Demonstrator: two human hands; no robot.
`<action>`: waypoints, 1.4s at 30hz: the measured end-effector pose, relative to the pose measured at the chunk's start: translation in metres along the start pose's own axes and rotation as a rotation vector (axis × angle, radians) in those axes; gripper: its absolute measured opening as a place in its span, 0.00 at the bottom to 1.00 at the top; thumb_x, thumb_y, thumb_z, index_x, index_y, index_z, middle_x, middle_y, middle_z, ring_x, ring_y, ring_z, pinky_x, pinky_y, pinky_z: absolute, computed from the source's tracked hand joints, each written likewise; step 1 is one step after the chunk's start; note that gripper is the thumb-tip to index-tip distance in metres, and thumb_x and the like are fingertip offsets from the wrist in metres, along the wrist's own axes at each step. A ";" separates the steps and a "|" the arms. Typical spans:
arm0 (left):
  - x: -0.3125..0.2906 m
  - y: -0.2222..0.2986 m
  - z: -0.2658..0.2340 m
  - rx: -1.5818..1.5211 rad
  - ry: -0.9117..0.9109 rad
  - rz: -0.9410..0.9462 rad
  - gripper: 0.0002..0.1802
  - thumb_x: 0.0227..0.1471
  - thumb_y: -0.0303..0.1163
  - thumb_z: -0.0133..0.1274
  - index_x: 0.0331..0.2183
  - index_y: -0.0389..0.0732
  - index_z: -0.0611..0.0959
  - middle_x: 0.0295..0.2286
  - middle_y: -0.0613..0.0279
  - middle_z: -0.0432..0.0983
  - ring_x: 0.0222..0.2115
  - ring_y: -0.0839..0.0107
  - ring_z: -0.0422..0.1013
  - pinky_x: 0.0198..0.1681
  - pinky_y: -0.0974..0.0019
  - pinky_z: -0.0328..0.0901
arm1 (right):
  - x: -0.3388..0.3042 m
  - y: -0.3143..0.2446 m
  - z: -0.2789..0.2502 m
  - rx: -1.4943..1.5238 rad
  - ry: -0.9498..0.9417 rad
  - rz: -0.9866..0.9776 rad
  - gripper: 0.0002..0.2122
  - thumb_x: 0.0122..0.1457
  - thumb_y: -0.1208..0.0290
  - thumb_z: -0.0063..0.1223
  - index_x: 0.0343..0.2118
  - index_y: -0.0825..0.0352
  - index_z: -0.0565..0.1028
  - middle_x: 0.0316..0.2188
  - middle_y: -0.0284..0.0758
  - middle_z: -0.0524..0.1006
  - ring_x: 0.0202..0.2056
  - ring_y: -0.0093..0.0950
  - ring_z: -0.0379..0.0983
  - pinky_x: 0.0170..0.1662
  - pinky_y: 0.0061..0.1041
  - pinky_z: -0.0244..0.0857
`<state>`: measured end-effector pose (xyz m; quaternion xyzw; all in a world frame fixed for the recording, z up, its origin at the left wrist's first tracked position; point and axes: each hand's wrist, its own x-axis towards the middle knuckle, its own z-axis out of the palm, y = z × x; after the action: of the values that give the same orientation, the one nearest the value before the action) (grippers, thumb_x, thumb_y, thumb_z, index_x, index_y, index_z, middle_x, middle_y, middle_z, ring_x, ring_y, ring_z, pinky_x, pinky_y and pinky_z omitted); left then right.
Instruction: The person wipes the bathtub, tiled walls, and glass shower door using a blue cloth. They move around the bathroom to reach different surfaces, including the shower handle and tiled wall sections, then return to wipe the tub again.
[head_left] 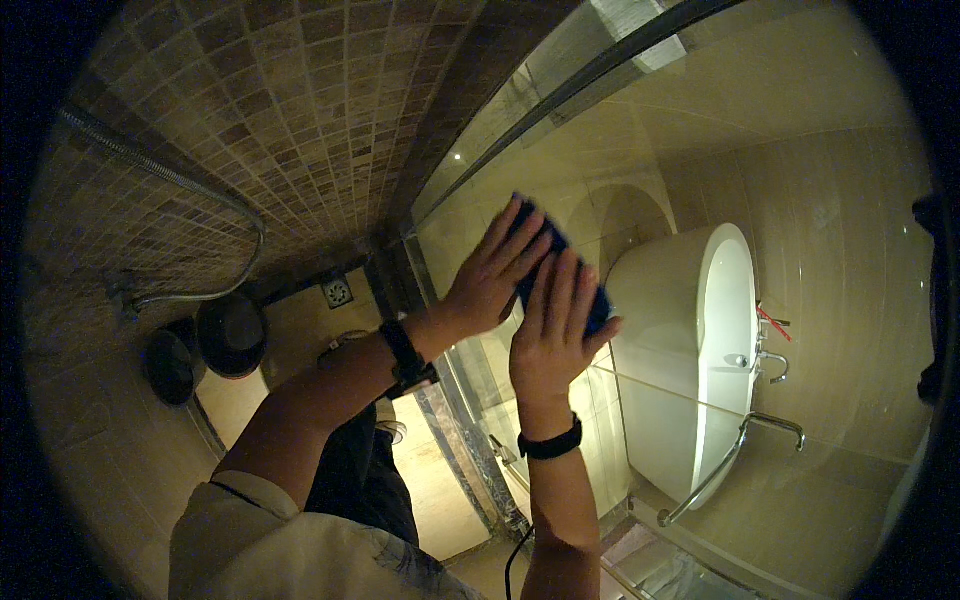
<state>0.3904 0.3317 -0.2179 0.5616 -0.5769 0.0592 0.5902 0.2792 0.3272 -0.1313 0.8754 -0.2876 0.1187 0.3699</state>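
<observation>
A dark blue cloth (601,316) lies flat under both of my hands, pressed against the glass panel (480,205) ahead of me. My left hand (495,268) rests on its left part, fingers stretched out and spread. Just right of it and a little nearer, my right hand (556,325) covers the cloth's right part. Its fingers lie flat, with the thumb held out to the side. Black bands circle both wrists. The palms and most of the cloth are hidden beneath the fingers.
Beyond the glass stands a white bathtub (660,330) with a curved tap (777,368). A metal handle (705,480) sticks out at lower right. On the left are two dark buckets (232,335), a floor drain (337,291), a shower hose (190,178) and a tiled wall (270,110).
</observation>
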 end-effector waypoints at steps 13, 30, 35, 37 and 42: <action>-0.110 -0.047 0.035 0.085 -0.230 -0.362 0.40 0.52 0.29 0.51 0.62 0.38 0.54 0.64 0.48 0.40 0.64 0.46 0.38 0.65 0.49 0.43 | -0.041 -0.055 0.079 0.150 -0.155 -0.201 0.21 0.60 0.66 0.41 0.56 0.64 0.68 0.62 0.35 0.61 0.66 0.31 0.50 0.64 0.44 0.40; -0.060 0.040 0.045 -0.061 0.027 0.060 0.31 0.51 0.21 0.47 0.58 0.41 0.62 0.63 0.45 0.45 0.61 0.31 0.43 0.61 0.39 0.49 | -0.082 0.022 -0.011 0.068 0.014 0.055 0.18 0.59 0.73 0.44 0.52 0.59 0.74 0.59 0.30 0.67 0.63 0.29 0.57 0.65 0.53 0.19; -0.163 0.057 0.064 0.060 -0.354 -0.213 0.34 0.48 0.23 0.52 0.57 0.31 0.63 0.62 0.40 0.43 0.63 0.37 0.39 0.64 0.42 0.43 | -0.161 0.002 0.022 0.130 -0.096 -0.073 0.19 0.57 0.71 0.45 0.53 0.62 0.73 0.60 0.31 0.65 0.64 0.27 0.55 0.65 0.43 0.32; -0.209 0.074 0.076 0.082 -0.510 -0.315 0.35 0.47 0.23 0.52 0.57 0.28 0.62 0.62 0.40 0.42 0.64 0.40 0.37 0.65 0.43 0.39 | -0.202 -0.005 0.032 0.169 -0.199 -0.120 0.19 0.57 0.71 0.46 0.52 0.63 0.73 0.60 0.30 0.65 0.64 0.26 0.55 0.64 0.41 0.36; -0.234 0.132 0.088 0.068 -0.611 -0.386 0.35 0.45 0.22 0.52 0.57 0.26 0.63 0.63 0.42 0.42 0.64 0.42 0.35 0.66 0.44 0.36 | -0.252 0.020 0.011 0.154 -0.230 -0.133 0.19 0.56 0.70 0.46 0.52 0.63 0.74 0.60 0.30 0.65 0.64 0.25 0.54 0.63 0.36 0.39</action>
<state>0.1648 0.4504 -0.3407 0.6713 -0.6075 -0.2046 0.3720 0.0641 0.4130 -0.2334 0.9261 -0.2595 0.0147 0.2735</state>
